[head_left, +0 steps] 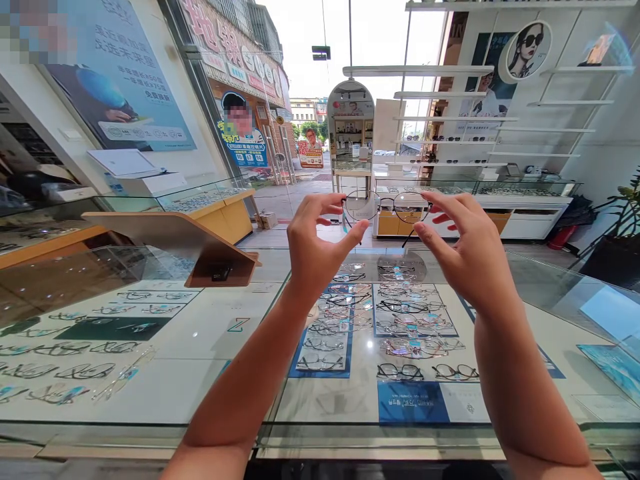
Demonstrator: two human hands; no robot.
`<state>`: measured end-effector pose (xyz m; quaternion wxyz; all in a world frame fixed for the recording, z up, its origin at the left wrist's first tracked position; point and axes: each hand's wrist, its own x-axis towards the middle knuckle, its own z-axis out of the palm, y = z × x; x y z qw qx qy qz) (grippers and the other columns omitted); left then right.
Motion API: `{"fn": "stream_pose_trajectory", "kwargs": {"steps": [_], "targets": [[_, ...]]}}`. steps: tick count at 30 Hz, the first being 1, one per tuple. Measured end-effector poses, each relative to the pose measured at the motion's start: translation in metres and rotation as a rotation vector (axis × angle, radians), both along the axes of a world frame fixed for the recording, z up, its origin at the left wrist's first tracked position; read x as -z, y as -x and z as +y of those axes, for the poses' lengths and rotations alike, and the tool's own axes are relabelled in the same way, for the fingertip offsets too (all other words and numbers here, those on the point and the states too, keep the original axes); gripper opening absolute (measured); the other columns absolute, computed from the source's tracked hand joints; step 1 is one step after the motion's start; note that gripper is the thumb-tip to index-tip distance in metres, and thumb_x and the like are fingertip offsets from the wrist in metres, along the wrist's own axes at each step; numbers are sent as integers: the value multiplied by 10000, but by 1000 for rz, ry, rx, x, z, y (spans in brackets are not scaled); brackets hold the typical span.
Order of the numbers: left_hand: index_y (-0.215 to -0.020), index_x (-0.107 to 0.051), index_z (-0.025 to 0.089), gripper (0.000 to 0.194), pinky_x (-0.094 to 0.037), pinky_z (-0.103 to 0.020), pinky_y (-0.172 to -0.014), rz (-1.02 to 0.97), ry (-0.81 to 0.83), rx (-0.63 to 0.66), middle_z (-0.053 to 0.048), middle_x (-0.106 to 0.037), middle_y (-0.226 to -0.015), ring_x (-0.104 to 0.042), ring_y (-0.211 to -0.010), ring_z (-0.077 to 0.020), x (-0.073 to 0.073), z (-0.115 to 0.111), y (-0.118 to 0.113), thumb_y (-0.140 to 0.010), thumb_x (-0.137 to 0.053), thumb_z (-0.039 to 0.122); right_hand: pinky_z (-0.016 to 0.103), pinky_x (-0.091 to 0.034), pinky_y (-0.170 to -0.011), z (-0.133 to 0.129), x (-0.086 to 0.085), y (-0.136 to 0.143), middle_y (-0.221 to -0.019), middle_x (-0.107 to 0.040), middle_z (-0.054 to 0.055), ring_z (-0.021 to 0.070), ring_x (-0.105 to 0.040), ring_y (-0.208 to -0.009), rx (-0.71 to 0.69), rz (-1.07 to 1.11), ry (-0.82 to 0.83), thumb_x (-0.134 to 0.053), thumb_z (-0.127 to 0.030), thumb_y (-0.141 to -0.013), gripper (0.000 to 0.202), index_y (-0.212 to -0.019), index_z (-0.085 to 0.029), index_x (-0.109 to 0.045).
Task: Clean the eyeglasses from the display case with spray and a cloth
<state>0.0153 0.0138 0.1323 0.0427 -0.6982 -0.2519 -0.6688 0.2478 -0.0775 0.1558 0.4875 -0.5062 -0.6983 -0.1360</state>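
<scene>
A pair of thin, dark-rimmed round eyeglasses [386, 199] is held up above the glass counter, between my two hands. My left hand [323, 230] pinches its left end, fingertips at the rim's outer edge and thumb lower down near the temple arm. On the other end, my right hand [460, 237] grips the frame the same way. Both temple arms hang downward, and a small turquoise tag shows near my left fingers. Under the glass below, rows of eyeglasses [400, 307] lie on white and blue display cards.
A brown tilted tabletop mirror or stand [175, 233] sits on the counter at left. More eyeglasses [65, 353] lie under the left glass. An arched standing mirror [351, 143], wall shelves [440, 93] and a potted plant [623, 227] are farther back. The counter's front edge [320, 427] runs nearest me.
</scene>
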Motion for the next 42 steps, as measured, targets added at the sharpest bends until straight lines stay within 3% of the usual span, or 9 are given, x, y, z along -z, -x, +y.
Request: {"fn": "stream_pose_trajectory", "kwargs": {"steps": [10,24,42], "targets": [[-1190,-706,260,504,-592,-337,-744,-27,34,4,-43,-761,-1095,-759,-948,-201,1,4,1,-816,-924,517,534,-615,-923,-1,0,5,-1270,-699,129,306,-733,-1035,-17,7,2,-627,-353,-1021,444,-1459,-284,-659],[-1170,-700,263,484,-558,-358,-734,22,-193,-139,-32,-738,-1063,-708,-902,-200,1,-3,-2,-792,-961,414,526,-607,-899,6,6,2,-1415,-713,154,317,-754,-1028,1,11,36,-645,-328,-1011,441,-1443,-241,-642],[-1200,-705,267,524,-580,-358,-775,25,-252,-147,-36,-734,-1061,-696,-923,-206,3,-2,-4,-785,-969,448,535,-604,-921,6,5,-1,-1386,-731,146,310,-752,-1034,-32,59,51,-694,-316,-990,440,-1422,-243,-650]]}}
